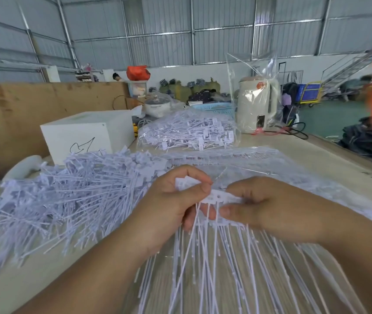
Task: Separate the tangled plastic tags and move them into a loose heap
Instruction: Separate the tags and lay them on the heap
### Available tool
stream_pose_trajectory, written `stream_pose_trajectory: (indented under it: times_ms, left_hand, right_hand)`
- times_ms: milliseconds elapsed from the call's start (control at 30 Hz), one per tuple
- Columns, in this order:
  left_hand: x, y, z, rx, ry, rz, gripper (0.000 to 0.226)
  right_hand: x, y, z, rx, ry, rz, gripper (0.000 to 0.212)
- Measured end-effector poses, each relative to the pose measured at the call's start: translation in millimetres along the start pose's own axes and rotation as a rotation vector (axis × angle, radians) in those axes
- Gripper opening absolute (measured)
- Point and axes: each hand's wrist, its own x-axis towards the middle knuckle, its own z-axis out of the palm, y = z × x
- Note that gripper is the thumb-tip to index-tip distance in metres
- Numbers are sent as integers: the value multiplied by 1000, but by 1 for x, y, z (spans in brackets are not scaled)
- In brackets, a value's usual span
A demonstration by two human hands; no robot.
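A strip of joined white plastic tags is held between both hands above the table, its long thin tails hanging toward me. My left hand pinches the strip's left end with thumb and curled fingers. My right hand grips the right part, thumb underneath. A big loose heap of separated white tags lies on the table to the left. More joined tags lie in clear plastic behind my hands.
A clear bag full of tags sits farther back, beside a white box and a cream kettle in a plastic bag. Brown cardboard stands at the left. The table edge runs along the right.
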Motion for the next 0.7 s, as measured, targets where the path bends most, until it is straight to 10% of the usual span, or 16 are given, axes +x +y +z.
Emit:
stream_pose_trajectory:
  times_ms: [233,400,533,700]
  left_hand:
    - [0,8,4,-117,61,79,7]
    - [-1,9,6,-337,203,-12,10]
    - [-2,8,11,-259,96,-7,8]
    - [-4,4,13,-85,7,18,10]
  right_hand:
    - [2,-7,10,124,211,-59,22]
    - [1,-9,-2,363,674,-115,42]
    - [-1,-7,8,349,304,-187,28]
    - [6,3,20,242,145,-191,81]
